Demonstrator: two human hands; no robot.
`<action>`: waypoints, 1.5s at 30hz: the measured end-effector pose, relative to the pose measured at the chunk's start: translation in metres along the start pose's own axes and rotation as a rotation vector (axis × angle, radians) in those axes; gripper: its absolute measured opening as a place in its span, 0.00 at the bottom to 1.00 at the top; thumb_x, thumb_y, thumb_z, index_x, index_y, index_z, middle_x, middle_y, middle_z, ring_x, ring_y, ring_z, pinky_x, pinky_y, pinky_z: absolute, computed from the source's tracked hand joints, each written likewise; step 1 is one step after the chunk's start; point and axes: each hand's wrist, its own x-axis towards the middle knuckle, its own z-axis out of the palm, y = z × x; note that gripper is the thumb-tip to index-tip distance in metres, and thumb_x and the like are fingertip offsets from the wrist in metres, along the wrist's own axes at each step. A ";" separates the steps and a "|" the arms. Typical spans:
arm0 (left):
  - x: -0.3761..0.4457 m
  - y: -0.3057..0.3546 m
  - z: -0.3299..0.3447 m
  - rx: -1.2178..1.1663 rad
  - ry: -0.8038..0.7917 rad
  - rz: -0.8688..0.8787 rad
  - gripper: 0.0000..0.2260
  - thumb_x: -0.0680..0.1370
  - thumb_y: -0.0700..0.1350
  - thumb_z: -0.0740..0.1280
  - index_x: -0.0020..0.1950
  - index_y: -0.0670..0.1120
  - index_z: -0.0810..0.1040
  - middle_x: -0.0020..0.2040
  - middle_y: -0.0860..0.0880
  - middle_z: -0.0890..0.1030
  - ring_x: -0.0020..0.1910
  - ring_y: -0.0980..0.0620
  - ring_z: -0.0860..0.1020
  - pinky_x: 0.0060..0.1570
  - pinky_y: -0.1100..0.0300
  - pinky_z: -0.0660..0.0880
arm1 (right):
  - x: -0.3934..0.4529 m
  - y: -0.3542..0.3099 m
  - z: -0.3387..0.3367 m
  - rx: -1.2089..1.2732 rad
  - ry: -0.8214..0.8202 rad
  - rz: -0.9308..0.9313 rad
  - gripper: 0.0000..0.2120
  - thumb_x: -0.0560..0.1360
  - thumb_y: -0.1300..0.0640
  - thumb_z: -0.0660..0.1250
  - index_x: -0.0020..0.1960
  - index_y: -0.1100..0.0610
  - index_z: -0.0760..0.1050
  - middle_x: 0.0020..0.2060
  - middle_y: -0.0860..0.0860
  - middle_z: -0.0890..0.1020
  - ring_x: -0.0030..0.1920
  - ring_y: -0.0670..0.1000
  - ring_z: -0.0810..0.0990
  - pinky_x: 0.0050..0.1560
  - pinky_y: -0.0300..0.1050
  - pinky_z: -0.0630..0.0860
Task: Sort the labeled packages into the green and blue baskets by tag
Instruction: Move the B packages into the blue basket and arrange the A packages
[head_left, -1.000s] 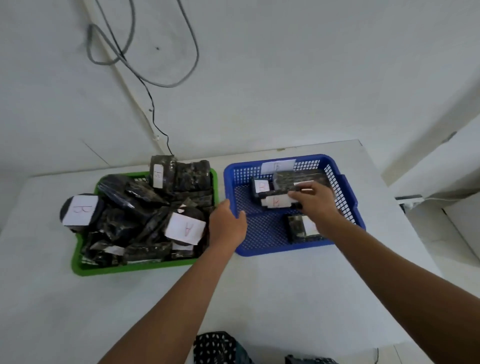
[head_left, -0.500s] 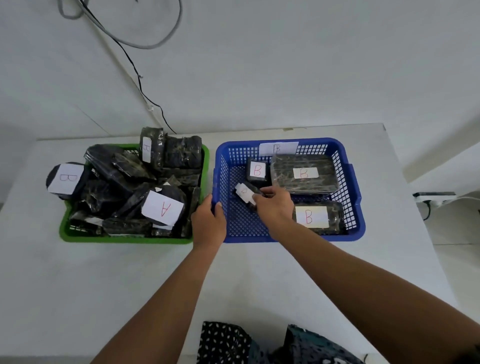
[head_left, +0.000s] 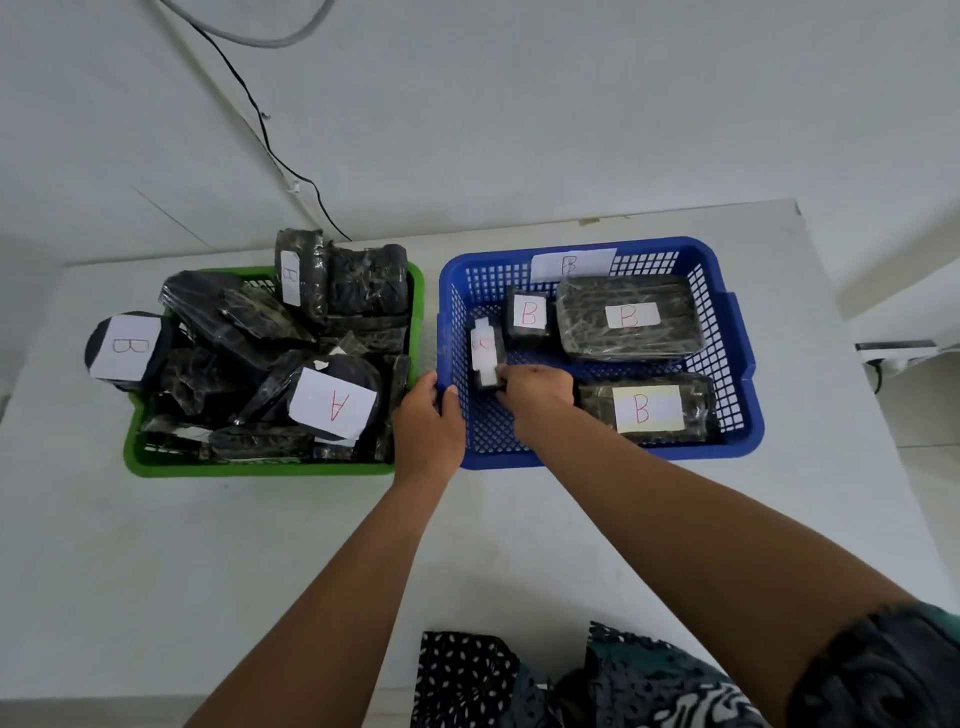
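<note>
While your right hand (head_left: 535, 391) pinches the near end of the small package (head_left: 488, 353), this package lies inside the blue basket (head_left: 613, 454), close to its left wall. Its long axis runs away from you, toward the far rim, and its white tag is turned up, but the letter on it is too blurred to read. Your right hand is clearly the nearer one; the fingers curl around the package end. Your left hand (head_left: 428, 423) grips the near left rim of the same basket, thumb on the outside and fingers over the edge, so I judge it is steadying the basket.

Three other packages tagged B lie in the blue basket, to the right of the small one, and a paper marked B sits at its far wall. The green basket (head_left: 249, 467) stands just beside, on your left, piled with dark wrapped packages; one tag there shows A (head_left: 332, 402) and two show B, so sorting seems not finished.

Both baskets rest on a white table (head_left: 208, 571) against a white wall, where a cable (head_left: 270, 140) hangs down.
</note>
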 end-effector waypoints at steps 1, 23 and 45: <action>0.000 0.000 -0.001 -0.005 -0.003 0.003 0.07 0.82 0.43 0.61 0.46 0.43 0.75 0.42 0.46 0.81 0.40 0.48 0.77 0.33 0.60 0.65 | 0.000 -0.002 0.003 -0.005 -0.005 -0.005 0.07 0.73 0.60 0.76 0.50 0.59 0.84 0.44 0.56 0.84 0.44 0.55 0.83 0.37 0.45 0.81; 0.007 0.035 -0.027 0.072 -0.099 -0.026 0.07 0.79 0.39 0.63 0.55 0.43 0.79 0.52 0.47 0.83 0.50 0.48 0.81 0.48 0.57 0.75 | -0.020 -0.025 -0.041 -0.552 -0.132 -0.719 0.16 0.79 0.54 0.67 0.65 0.56 0.79 0.54 0.52 0.84 0.52 0.49 0.80 0.54 0.43 0.76; 0.129 -0.048 -0.276 0.499 -0.005 0.510 0.14 0.78 0.46 0.69 0.63 0.46 0.81 0.62 0.48 0.81 0.61 0.47 0.77 0.62 0.52 0.74 | -0.134 -0.067 0.172 -0.983 -0.404 -1.088 0.21 0.76 0.44 0.71 0.65 0.54 0.79 0.55 0.52 0.82 0.55 0.52 0.79 0.57 0.45 0.75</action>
